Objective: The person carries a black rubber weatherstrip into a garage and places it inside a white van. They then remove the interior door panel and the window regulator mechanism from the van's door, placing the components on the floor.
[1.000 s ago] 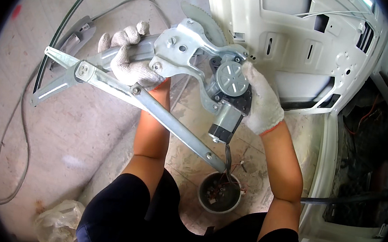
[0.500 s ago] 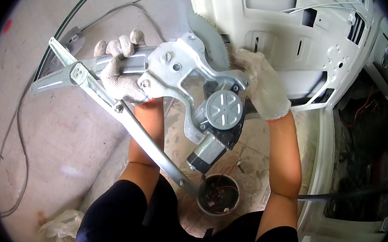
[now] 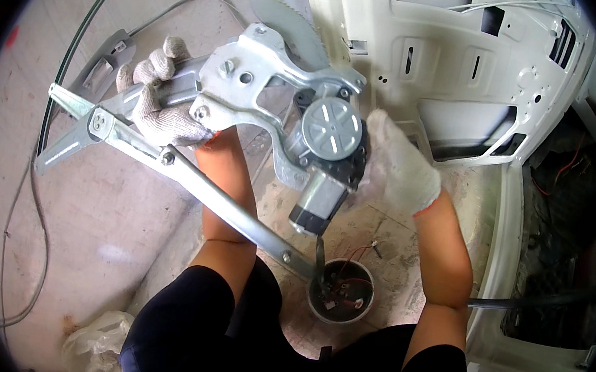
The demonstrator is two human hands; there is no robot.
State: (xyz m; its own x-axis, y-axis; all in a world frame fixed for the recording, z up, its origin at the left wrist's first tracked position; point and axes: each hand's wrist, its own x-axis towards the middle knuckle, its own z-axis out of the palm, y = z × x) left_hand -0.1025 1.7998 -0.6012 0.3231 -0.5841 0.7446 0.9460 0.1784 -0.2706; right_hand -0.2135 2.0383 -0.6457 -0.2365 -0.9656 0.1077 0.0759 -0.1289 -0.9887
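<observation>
A metal window regulator (image 3: 225, 89) is held up in front of me, tilted, with a toothed sector (image 3: 295, 31) at its far side. Its long arm (image 3: 214, 203) slants down to the right. My left hand (image 3: 164, 121), in a knitted white glove, is closed round the rail at the left. A motor (image 3: 330, 130) with a round ribbed cover is mounted at the regulator's right end. My right hand (image 3: 407, 171), also gloved, is beside the motor's right edge; its fingers are blurred and partly hidden, so its grip is unclear.
A white vehicle door panel (image 3: 437, 84) with openings stands at the far right. Below the motor, a small round container (image 3: 371, 301) holds wires and small parts. A clear plastic bag (image 3: 100, 343) lies at lower left. Cables (image 3: 43, 222) run along the floor at left.
The regulator has shifted left and slightly up with my left hand. My right hand has moved from the upper bracket end down beside the motor.
</observation>
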